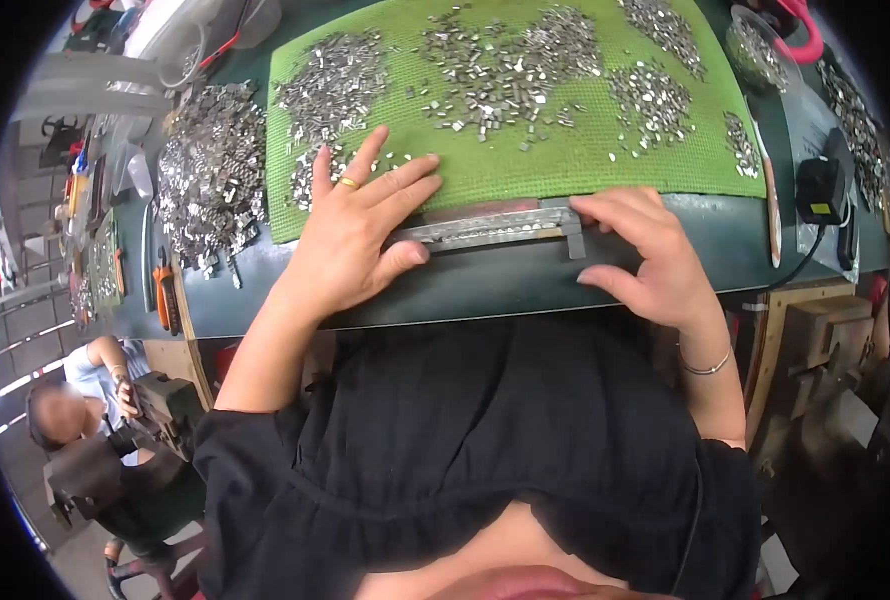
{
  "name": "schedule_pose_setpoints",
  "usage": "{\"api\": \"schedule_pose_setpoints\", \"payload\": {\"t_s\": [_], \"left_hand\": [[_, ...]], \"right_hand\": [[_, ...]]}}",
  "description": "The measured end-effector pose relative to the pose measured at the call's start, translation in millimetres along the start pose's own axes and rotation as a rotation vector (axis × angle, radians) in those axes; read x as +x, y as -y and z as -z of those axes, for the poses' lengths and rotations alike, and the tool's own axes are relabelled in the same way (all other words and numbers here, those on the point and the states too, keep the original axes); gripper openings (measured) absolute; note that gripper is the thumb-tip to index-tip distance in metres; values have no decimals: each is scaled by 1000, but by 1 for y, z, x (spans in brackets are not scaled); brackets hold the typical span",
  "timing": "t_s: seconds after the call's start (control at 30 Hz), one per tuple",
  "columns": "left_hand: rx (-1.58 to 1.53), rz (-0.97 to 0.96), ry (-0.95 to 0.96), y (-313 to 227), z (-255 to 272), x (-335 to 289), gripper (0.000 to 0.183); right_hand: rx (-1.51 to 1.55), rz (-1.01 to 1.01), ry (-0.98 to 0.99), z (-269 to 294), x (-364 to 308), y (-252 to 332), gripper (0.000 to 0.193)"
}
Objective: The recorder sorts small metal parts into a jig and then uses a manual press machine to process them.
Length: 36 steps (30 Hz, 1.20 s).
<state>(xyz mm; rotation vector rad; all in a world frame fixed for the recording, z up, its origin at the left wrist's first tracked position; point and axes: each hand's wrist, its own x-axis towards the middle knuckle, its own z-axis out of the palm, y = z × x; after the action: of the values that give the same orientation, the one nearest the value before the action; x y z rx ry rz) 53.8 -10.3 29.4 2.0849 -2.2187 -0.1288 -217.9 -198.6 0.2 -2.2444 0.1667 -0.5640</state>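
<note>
A narrow metal strip-shaped fixture [495, 229] lies along the front edge of the green mat, with a row of small pieces in its slot. At its right end sits a small metal crosspiece [576, 240]. My left hand [360, 225] is open, its fingers spread over the mat and small parts, the thumb beside the fixture's left end. My right hand [645, 250] is open at the other end; its index fingertip touches the fixture's corner, while the thumb stays apart below. Several heaps of tiny silvery metal parts [505, 70] cover the textured green mat [445, 165].
Left of the mat rises a big pile of metal links [210, 170], with orange-handled pliers [167, 295] near the table edge. A black adapter [821, 195] with a cable and a tub of parts [757, 55] stand right. A person [85, 400] sits at lower left.
</note>
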Motion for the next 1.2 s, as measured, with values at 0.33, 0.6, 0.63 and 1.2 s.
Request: {"api": "schedule_pose_setpoints", "payload": {"t_s": [0.33,0.6,0.63,1.2], "left_hand": [[43,226,-180,15,-9,-24,59],[199,254,-307,69,11,24,48],[199,239,-284,80,13,32,50],[-49,36,-277,144,-5,72,34]], "right_hand": [[-37,-56,-2,-4,4,7,49],[-88,-107,-62,-9,4,11,47],[-89,-97,-58,-9,5,14,47],[-132,-62,-83,-11,7,13,46]]}}
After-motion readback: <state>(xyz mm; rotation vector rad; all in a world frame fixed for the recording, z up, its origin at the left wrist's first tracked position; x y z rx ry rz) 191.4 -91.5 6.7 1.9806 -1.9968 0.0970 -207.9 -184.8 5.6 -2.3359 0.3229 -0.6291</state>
